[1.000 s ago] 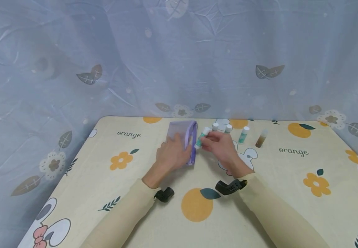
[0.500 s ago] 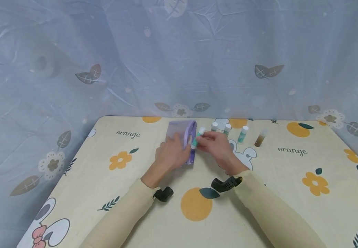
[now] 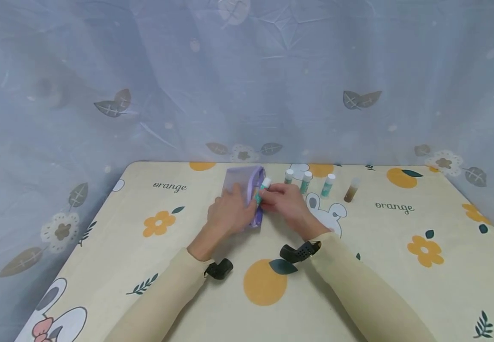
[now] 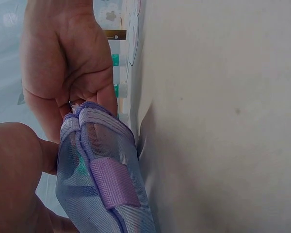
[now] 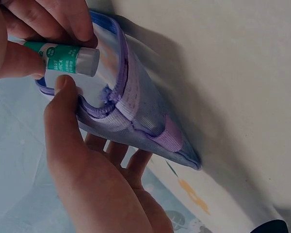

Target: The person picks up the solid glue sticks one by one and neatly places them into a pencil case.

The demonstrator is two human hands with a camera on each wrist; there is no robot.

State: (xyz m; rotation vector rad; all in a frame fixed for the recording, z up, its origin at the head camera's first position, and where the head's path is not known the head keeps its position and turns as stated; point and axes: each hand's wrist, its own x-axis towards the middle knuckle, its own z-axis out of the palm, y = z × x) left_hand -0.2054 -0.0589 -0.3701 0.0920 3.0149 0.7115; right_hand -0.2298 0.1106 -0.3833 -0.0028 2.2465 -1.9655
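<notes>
A purple-edged mesh zip pouch (image 3: 237, 175) lies on the table with its mouth towards the right. My left hand (image 3: 230, 211) holds it; the right wrist view shows the thumb at the rim and the fingers along the outer mesh (image 5: 148, 109). My right hand (image 3: 287, 204) pinches a green and white glue stick (image 5: 63, 58) between thumb and fingers, tilted in the head view. One end of the stick is at the pouch's open mouth. From the left wrist view, the pouch hides the right fingertips.
Three more green glue sticks with white caps, the nearest (image 3: 289, 176) beside my right hand, stand in a row to the right. A brown tube (image 3: 351, 191) with a clear top stands at the row's end. A patterned cloth (image 3: 178, 280) covers the table, and a curtain (image 3: 247, 85) hangs behind.
My right hand has moved left with the glue stick, from beside the pouch to its mouth. My left hand keeps its hold on the pouch. The head view has shifted slightly.
</notes>
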